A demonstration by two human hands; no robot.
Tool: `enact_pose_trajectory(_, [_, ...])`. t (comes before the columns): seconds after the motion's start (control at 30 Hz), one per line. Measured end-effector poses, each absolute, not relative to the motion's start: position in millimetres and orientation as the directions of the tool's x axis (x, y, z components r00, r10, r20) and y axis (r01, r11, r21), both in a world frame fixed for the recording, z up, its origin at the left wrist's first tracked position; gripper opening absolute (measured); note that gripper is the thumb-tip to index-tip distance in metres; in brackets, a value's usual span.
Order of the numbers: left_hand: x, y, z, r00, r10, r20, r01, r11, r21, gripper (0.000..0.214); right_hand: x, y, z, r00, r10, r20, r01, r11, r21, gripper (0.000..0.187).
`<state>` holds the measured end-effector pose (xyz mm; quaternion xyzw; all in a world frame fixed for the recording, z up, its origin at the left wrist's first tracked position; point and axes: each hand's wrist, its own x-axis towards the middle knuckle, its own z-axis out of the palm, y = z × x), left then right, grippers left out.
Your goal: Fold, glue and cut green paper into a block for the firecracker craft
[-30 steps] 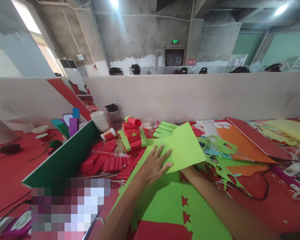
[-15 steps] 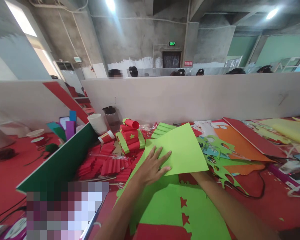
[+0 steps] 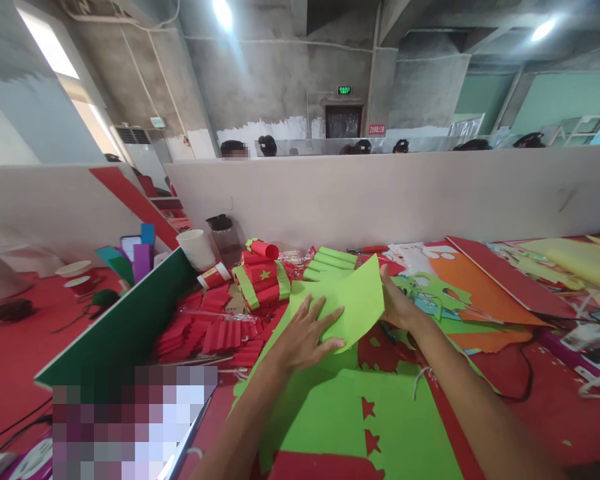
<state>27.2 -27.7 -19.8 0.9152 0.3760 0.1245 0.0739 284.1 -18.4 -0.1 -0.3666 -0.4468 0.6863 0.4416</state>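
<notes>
Your left hand (image 3: 307, 337) lies flat, fingers spread, on a light green paper sheet (image 3: 359, 290); it grasps nothing. Your right hand (image 3: 399, 307) is at the sheet's right edge, which curls upward. Most of its fingers are hidden behind the paper, so whether they pinch it cannot be told. A dark item just below that hand is too covered to name. Both your forearms are cut off by the lower part of the frame.

The sheet lies in front of you, over larger green paper (image 3: 310, 413) whose upper part it covers. Red star shapes (image 3: 369, 408) show beside it; whether they are holes or pieces cannot be determined. A red sheet (image 3: 320, 465) is cut off at the bottom edge.

Green paper rolls (image 3: 330, 261) stand partly hidden behind the sheet. To its left are a red paper bundle (image 3: 264, 275) bearing a star and pleated red paper (image 3: 225, 333). A pixelated block at lower left masks the near end of the dark green board (image 3: 125, 320).
</notes>
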Motion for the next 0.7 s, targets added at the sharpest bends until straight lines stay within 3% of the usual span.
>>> enact_pose_trajectory(0.1, [27.6,-28.5,-18.1,0.684,0.715,0.146,0.675,-0.696,0.244,0.073,290.5,-19.3,5.8,-0.399,0.908,-0.127,-0.257,-0.244,-0.935,0.062])
enact_pose_trajectory(0.27, [27.8,-28.5,-17.3,0.681,0.719,0.141,0.68,-0.692,0.244,0.073,295.7,-28.2,17.4,-0.451,0.887,-0.101,-0.284,-0.25,-0.925,0.068])
enact_pose_trajectory(0.5, [27.3,-28.4,-17.0,0.675,0.727,0.125,0.673,-0.676,0.301,0.069,281.2,-30.0,15.3,-0.325,0.94,-0.109,-0.077,-0.141,-0.987,0.056])
enact_pose_trajectory(0.63, [26.8,-28.5,-17.3,0.671,0.73,0.131,0.666,-0.671,0.327,0.068,276.3,-30.2,-3.5,-0.157,0.982,0.106,0.091,0.121,-0.988,0.055])
enact_pose_trajectory(0.7, [26.7,-28.0,-18.0,0.671,0.729,0.136,0.663,-0.672,0.33,0.069,276.2,-31.2,-19.7,-0.059,0.974,0.219,0.188,0.226,-0.956,0.046])
